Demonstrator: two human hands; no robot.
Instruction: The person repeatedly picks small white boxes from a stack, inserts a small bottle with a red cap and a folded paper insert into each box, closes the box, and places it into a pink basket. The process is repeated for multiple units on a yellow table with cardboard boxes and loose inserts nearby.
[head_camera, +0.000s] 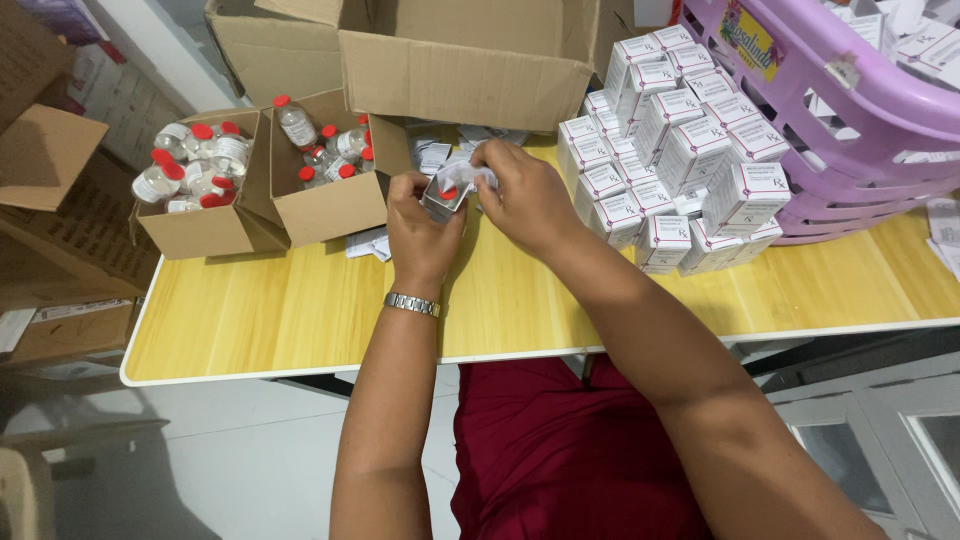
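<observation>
The person stands at a yellow wooden bench (300, 310) with both hands raised just over its far half, working on one small carton (443, 197). The left hand (423, 232), a metal watch (412, 304) on its wrist, is closed around the carton's lower body and tips its open mouth up and toward the right, where a red cap shows inside, so a vial seems to sit in it already. The right hand (527, 200) pinches a folded white leaflet (470, 176) at that mouth, fingers curled down over it; I judge the tilt is there so the paper can slide in beside the vial. The carton thus lies between the two hands, touching both, above the bench and not resting on it. Supplies sit on the side each hand would reach: two open cardboard trays of red-capped vials (195, 165) lie to the left, near the left hand (some standing, most lying loose), and a stack of closed white boxes (680, 160) rises just right of the right hand, against a lilac plastic basket (860, 110). More leaflets (432, 155) lie flat behind the hands, before a big brown cardboard box (465, 70).
</observation>
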